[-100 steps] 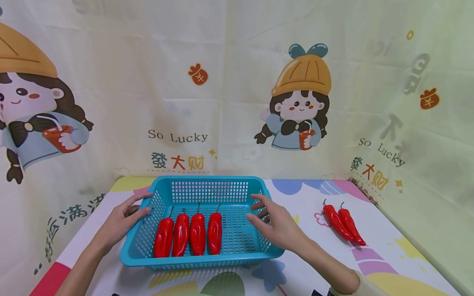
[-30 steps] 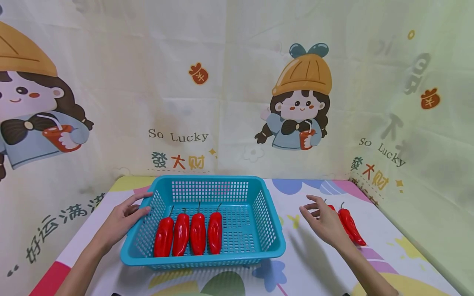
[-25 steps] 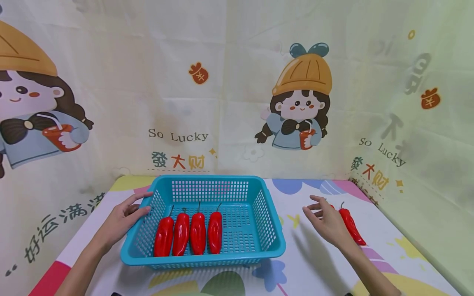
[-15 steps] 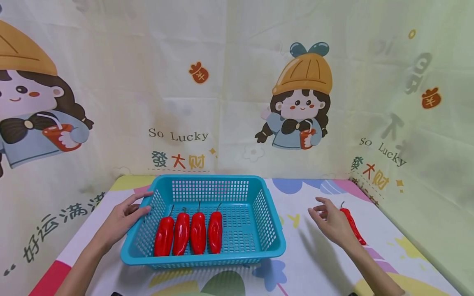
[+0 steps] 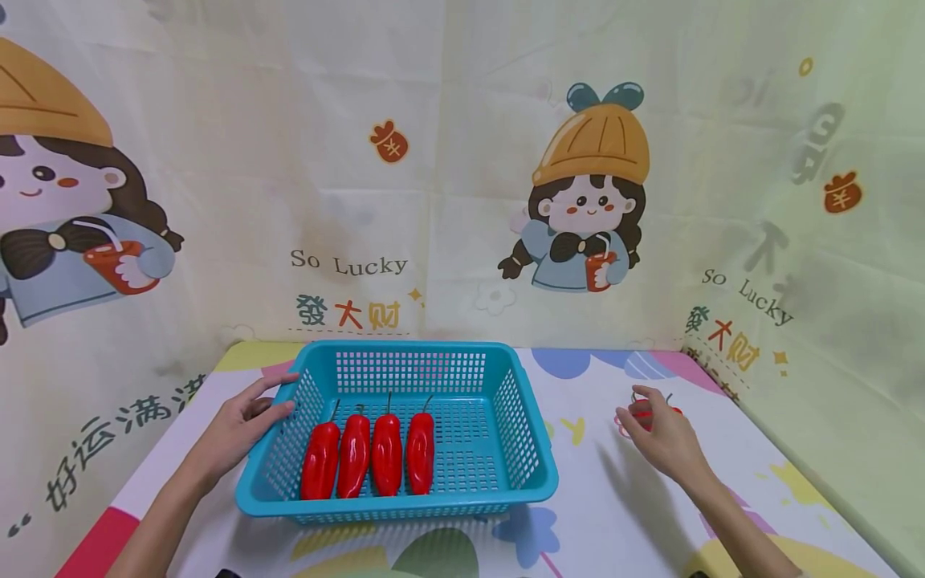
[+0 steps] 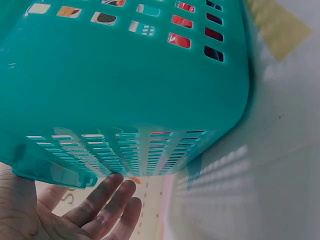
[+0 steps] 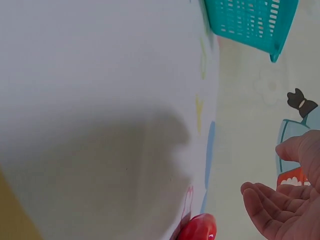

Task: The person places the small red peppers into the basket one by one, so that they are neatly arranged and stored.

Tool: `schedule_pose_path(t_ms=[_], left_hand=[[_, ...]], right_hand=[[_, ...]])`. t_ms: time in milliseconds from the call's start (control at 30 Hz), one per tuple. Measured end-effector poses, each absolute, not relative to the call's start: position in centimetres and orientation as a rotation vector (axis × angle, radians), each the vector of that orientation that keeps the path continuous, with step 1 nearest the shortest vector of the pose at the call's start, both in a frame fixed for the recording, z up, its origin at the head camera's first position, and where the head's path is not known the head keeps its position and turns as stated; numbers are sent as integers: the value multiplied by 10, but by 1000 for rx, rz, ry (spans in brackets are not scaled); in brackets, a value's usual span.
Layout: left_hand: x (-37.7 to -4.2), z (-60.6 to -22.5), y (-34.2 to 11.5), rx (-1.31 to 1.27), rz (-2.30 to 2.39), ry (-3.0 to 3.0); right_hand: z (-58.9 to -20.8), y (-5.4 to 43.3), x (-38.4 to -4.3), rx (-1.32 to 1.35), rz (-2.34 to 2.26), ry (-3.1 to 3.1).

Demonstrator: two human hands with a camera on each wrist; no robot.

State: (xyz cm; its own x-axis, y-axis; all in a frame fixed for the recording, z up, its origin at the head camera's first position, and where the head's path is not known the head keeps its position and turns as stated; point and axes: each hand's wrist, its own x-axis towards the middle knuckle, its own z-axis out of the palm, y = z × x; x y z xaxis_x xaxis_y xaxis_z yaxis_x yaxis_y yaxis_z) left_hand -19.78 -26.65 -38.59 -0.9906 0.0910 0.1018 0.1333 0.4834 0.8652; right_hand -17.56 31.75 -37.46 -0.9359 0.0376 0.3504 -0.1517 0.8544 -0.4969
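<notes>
Several red peppers [image 5: 386, 456] lie side by side in the left part of a blue plastic basket [image 5: 393, 507], stems pointing away. My left hand [image 5: 234, 429] rests on the basket's left rim, its thumb and index finger touching the edge. In the left wrist view its fingers [image 6: 102, 202] stretch loosely along the outside wall. Over the table at the right, my right hand [image 5: 668, 441] hovers with relaxed, spread fingers and nothing in them. It covers most of the two red peppers there; one pepper [image 7: 197, 229] shows at the bottom of the right wrist view.
The basket stands on a table [image 5: 592, 498] covered with a colourful printed cloth. A pale curtain [image 5: 462, 193] with cartoon figures hangs behind the table and along both sides.
My right hand has moved from the basket's right side out to the right, over the two loose peppers. The left hand, the basket and its peppers have stayed in place.
</notes>
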Motion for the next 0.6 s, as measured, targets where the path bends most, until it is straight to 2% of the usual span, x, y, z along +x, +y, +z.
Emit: schedule_pose_path(t_ms=[600], left_hand=[[-197, -387, -267, -202, -1538, -2686]], right_hand=[[-377, 341, -179, -8, 663, -2766]])
